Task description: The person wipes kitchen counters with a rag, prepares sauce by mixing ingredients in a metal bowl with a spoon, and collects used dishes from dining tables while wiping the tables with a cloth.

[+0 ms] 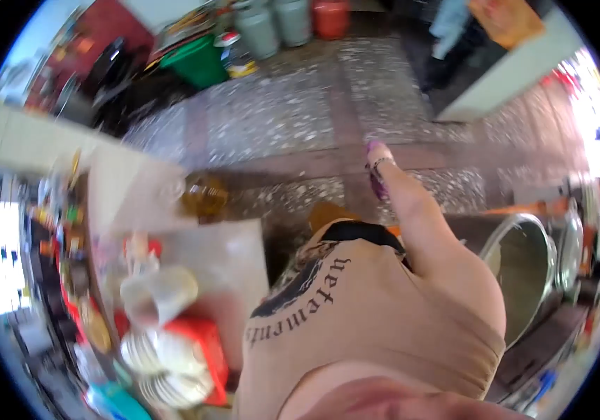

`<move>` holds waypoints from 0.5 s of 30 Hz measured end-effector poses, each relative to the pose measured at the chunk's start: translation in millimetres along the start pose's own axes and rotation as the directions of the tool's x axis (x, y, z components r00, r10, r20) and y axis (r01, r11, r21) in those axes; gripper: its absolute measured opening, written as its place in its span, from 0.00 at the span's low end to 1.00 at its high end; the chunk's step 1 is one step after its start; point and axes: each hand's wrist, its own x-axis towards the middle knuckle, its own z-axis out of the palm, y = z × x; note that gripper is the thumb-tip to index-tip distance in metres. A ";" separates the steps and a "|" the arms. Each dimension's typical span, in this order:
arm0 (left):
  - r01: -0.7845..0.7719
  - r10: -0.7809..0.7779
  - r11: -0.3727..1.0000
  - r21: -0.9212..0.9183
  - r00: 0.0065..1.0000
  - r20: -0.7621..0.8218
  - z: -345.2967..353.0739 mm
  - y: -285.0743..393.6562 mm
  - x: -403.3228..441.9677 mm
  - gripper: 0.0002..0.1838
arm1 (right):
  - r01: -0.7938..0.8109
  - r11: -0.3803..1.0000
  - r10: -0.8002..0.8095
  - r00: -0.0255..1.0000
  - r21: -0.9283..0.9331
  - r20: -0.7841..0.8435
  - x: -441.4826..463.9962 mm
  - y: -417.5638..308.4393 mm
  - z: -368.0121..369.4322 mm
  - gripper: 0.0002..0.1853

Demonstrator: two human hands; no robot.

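Observation:
My bare right arm reaches down and forward from my tan shirt [377, 301]. At its far end, my right hand [381, 152] is small and foreshortened, with a dark beaded band at the wrist. Purple shows right beside and below the hand, perhaps a sandal [380, 187]; I cannot tell whether the hand touches it. Its fingers do not show clearly. My left hand is out of sight. To the left, a pale translucent jug [177, 287] stands on a light tabletop [233, 245]. A red basket [214, 353] there holds stacked white bowls [174, 350].
A bottle of amber liquid [205, 196] is near the counter's corner. A large metal pot [520, 280] lies close on my right. Farther forward are a green bin [198, 63], grey gas cylinders [258, 31], a red cylinder [331, 19] and a pale-edged counter [503, 73].

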 end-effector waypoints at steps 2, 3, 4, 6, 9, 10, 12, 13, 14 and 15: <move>-0.096 0.099 0.994 -0.047 0.993 0.067 8.8 68.2 50.7 0.19 | -0.048 0.998 0.049 0.997 -0.031 0.058 29.2 102.2 36.0 0.17; -0.145 0.157 0.980 -0.135 0.984 0.080 13.6 105.2 74.7 0.19 | 0.055 0.964 0.018 0.962 -0.261 0.272 17.0 132.8 27.0 0.19; -0.211 0.232 0.956 -0.201 0.969 0.085 18.2 153.8 91.5 0.19 | 0.013 0.973 0.061 0.948 -0.228 0.312 5.4 165.6 14.3 0.24; -0.401 0.418 0.898 -0.184 0.906 0.067 37.2 258.5 118.4 0.19 | -0.059 0.982 0.110 0.950 -0.180 0.291 -3.5 220.2 3.5 0.27; -0.703 0.705 0.709 -0.048 0.705 0.083 102.9 424.1 155.5 0.20 | -0.228 0.972 0.235 0.942 -0.056 0.242 26.9 308.9 33.9 0.26; -0.621 0.635 0.769 -0.150 0.770 0.067 129.0 460.2 166.2 0.21 | -0.275 0.959 0.282 0.951 -0.073 0.129 34.2 330.3 32.2 0.24; -0.522 0.556 0.821 -0.231 0.822 0.119 191.6 527.0 196.4 0.23 | -0.322 0.946 0.323 0.931 -0.029 0.172 54.3 373.0 28.8 0.21; -0.545 0.537 0.838 -0.018 0.819 0.204 225.0 554.7 211.8 0.24 | -0.322 0.946 0.295 0.896 0.027 0.332 62.8 393.4 28.3 0.20; -0.557 0.499 0.806 0.199 0.821 0.277 254.3 576.1 219.1 0.24 | -0.321 0.943 0.240 0.841 0.091 0.485 67.0 409.2 28.6 0.20; -0.566 0.454 0.720 0.402 0.821 0.346 282.4 606.8 215.4 0.24 | -0.347 0.930 0.274 0.874 0.122 0.400 64.6 422.6 5.9 0.18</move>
